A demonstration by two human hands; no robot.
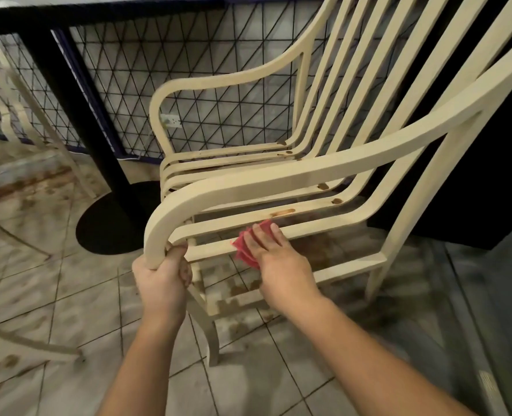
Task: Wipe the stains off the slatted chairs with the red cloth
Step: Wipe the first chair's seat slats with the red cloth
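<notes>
The right hand (278,259) lies flat, fingers straight, pressing the red cloth (245,255) onto a seat slat (323,228) of the chair (353,85). The left hand (161,280) is curled tight round the front bend of the armrest (278,175), just beside it.

From where I stand, the main worry is the orange smear (282,212). It sits on the next slat, just past the right fingertips, so strokes kept to this slat would miss it. The cloth is only pinned under flat fingers, and a hard push could send it through the gap onto the blotchy floor (248,370). The brown spots (323,186) lie farther from that hand, toward the back bend, and reaching them under the armrest may be awkward. If the left hand loosens, the chair could skid on the tiles.
</notes>
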